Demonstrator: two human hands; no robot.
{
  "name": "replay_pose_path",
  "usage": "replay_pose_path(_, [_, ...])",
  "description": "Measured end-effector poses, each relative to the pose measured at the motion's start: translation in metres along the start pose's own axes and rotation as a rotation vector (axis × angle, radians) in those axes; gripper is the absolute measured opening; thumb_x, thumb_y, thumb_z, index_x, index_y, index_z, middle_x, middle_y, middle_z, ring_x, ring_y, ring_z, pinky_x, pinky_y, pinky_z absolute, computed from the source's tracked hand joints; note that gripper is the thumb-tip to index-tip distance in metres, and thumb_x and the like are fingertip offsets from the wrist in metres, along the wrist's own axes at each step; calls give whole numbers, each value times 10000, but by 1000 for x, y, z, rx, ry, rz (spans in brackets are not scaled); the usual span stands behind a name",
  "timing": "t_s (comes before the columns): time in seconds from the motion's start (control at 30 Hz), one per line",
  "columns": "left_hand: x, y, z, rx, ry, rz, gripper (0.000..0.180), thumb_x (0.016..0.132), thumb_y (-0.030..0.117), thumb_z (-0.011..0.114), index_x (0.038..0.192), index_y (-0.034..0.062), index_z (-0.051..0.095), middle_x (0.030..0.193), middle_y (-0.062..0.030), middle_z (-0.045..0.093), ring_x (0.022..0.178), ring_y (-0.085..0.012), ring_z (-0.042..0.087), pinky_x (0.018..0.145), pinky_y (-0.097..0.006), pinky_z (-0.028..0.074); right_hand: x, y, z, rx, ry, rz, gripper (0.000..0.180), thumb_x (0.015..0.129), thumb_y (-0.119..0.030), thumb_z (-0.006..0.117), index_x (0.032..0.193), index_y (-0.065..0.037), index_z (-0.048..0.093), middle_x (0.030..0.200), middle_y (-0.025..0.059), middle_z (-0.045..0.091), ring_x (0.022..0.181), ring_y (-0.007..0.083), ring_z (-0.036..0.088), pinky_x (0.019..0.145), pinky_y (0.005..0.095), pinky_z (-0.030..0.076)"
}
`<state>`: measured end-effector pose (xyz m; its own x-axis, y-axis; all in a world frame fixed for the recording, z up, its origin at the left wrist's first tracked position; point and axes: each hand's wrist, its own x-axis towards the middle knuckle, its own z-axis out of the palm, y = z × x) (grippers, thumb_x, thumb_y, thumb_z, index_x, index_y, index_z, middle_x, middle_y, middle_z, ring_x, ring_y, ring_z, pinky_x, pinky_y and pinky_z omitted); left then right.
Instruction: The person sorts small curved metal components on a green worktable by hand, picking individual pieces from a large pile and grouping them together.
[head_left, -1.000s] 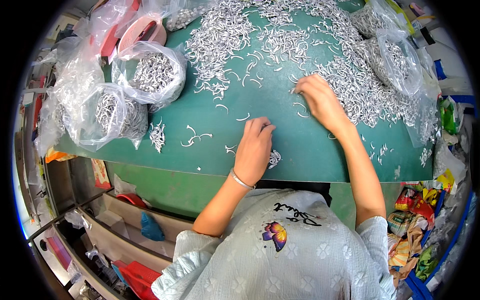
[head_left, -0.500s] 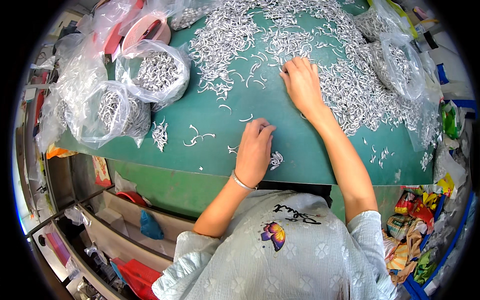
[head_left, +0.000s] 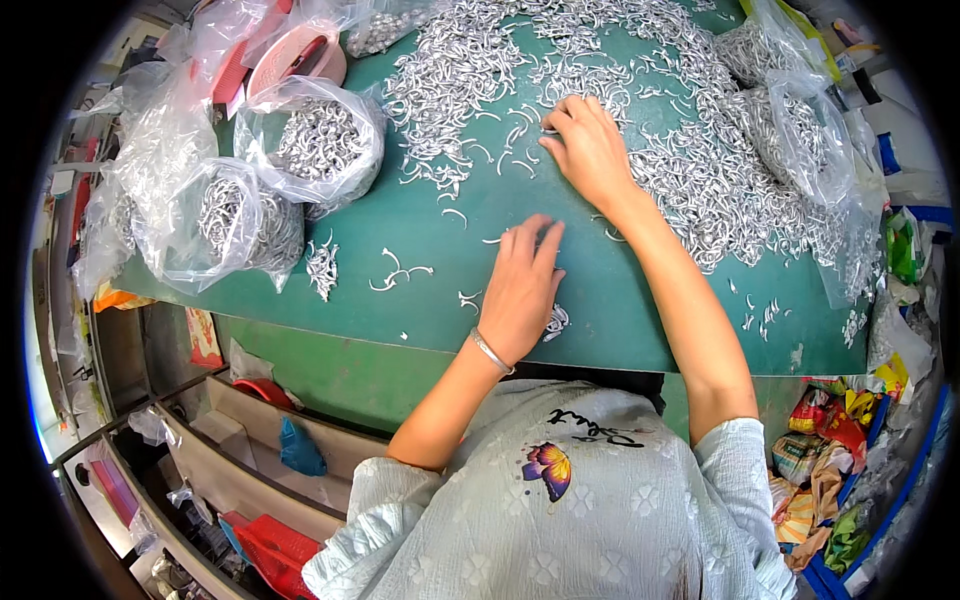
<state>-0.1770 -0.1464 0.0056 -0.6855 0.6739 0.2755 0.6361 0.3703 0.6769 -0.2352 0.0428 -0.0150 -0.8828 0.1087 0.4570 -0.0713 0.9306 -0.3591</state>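
Small curved silver metal pieces (head_left: 450, 80) lie in a large loose spread over the green tabletop (head_left: 400, 210). My right hand (head_left: 592, 155) reaches to the near edge of that spread, fingers bent and the thumb apart from the index finger. Nothing shows between them. Closer to the table's front edge, my left hand (head_left: 522, 290) hovers with its fingers stretched and slightly blurred. It looks open, and no piece can be made out in it. A small heap of pieces (head_left: 557, 321) sits partly behind this hand. A few linked-looking pieces (head_left: 397, 270) lie to its left.
Clear plastic bags of metal pieces (head_left: 318, 140) stand at the left, beside a pink basket (head_left: 300, 55). More filled bags (head_left: 800, 140) are at the right. Below the left side are drawers (head_left: 250, 440) and a red basket (head_left: 275, 550). Colourful packets (head_left: 820, 430) are piled at the lower right.
My left hand has moved slightly right and away from me, its fingers straightening. My right hand has shifted a little left and farther off, with thumb and index finger parting.
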Motion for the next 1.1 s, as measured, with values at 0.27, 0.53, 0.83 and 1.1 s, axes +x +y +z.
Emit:
replay_pose_path(0.27, [-11, -9, -1, -93, -55, -26, 330, 772, -44, 683, 1085, 1, 593, 1083, -135, 538, 948, -319, 538, 837, -394, 458, -40, -24, -56, 443, -631, 200, 161, 796, -105, 718, 919, -29, 647, 879, 115, 628, 867, 316, 622, 746, 405, 495])
replay_pose_path(0.53, [-10, -6, 0, -78, -66, -44, 193, 780, -53, 672, 961, -12, 620, 1042, -130, 554, 932, -310, 555, 815, -390, 468, -15, -11, -4, 253, -186, -10, 219, 825, -86, 701, 1029, -29, 642, 996, 80, 596, 1008, 286, 554, 868, 395, 449])
replay_pose_path(0.83, [-11, -6, -2, -86, -5, -30, 202, 784, -91, 627, 971, -19, 614, 1031, -132, 562, 935, -319, 563, 818, -391, 470, -7, 9, -32, 291, -63, 270, 157, 815, -86, 683, 957, -33, 643, 951, 123, 628, 941, 310, 597, 821, 414, 483])
replay_pose_path(1.1, [-12, -7, -3, -99, -3, -45, 251, 785, -117, 586, 1010, -8, 606, 1036, -138, 564, 954, -335, 559, 828, -398, 468, -28, 19, -20, 26, -111, 110, 145, 782, -44, 688, 918, -29, 640, 888, 130, 624, 903, 311, 589, 810, 428, 466])
